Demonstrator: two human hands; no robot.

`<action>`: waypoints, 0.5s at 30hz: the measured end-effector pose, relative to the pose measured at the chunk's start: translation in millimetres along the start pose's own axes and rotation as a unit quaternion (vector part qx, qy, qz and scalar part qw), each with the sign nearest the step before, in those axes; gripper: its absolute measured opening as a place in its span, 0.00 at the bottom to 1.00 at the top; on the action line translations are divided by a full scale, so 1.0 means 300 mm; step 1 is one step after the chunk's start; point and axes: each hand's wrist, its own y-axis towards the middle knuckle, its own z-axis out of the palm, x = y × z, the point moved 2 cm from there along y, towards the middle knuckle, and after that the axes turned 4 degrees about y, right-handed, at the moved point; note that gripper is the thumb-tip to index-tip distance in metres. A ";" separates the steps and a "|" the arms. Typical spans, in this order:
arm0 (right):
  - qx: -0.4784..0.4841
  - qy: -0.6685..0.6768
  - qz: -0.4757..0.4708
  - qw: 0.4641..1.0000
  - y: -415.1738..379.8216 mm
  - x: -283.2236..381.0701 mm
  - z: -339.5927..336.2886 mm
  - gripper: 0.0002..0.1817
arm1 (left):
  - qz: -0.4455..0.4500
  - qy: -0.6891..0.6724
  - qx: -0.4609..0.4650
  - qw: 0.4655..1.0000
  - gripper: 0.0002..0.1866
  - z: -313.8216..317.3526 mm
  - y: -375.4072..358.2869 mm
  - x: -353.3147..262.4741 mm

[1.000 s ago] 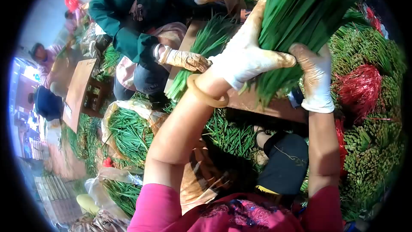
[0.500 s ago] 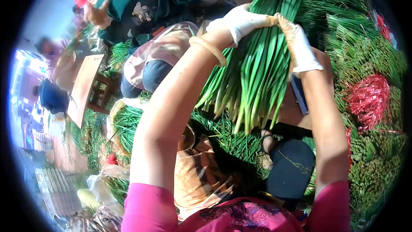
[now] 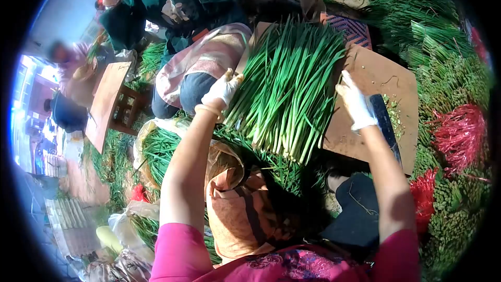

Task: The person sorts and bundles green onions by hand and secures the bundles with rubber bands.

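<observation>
A thick bunch of long green stalks (image 3: 292, 83) lies spread on a brown board (image 3: 386, 73), its pale cut ends toward me. At its left edge is my left hand (image 3: 223, 89), in a white glove with stained fingertips, fingers apart and holding nothing. My right hand (image 3: 355, 99), gloved the same way, is just off the right edge of the stalks, open and empty. A dark blade-like tool (image 3: 387, 131) lies on the board beside my right hand, with small green trimmings (image 3: 395, 115) next to it.
Bundled stalks (image 3: 449, 83) with red ties (image 3: 460, 138) are stacked along the right. Across from me sits a person in a dark green top (image 3: 182, 0). At the left stand a small wooden table (image 3: 107, 99) and a bag of greens (image 3: 162, 149).
The bunch, held up between both hands before, now lies spread on the board. Both hands have let go and moved apart to its sides. More of the board and the dark tool shows.
</observation>
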 end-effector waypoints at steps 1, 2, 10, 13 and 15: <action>0.018 0.051 -0.087 0.995 -0.027 -0.048 -0.050 0.28 | -0.002 0.017 -0.002 1.000 0.42 0.008 -0.037 -0.039; 0.073 0.022 -0.035 0.996 -0.059 -0.066 -0.116 0.22 | 0.000 0.016 -0.005 1.000 0.42 0.022 -0.072 -0.071; 0.144 0.085 0.157 0.973 -0.316 0.060 0.113 0.23 | -0.009 0.003 0.079 0.997 0.44 0.233 -0.374 -0.480; 0.199 0.001 0.144 0.969 -0.302 0.112 0.057 0.26 | 0.048 -0.180 0.079 0.979 0.42 0.362 -0.398 -0.411; 0.203 -0.035 0.156 0.966 -0.299 0.116 0.020 0.27 | 0.075 -0.180 0.062 0.979 0.39 0.313 -0.386 -0.431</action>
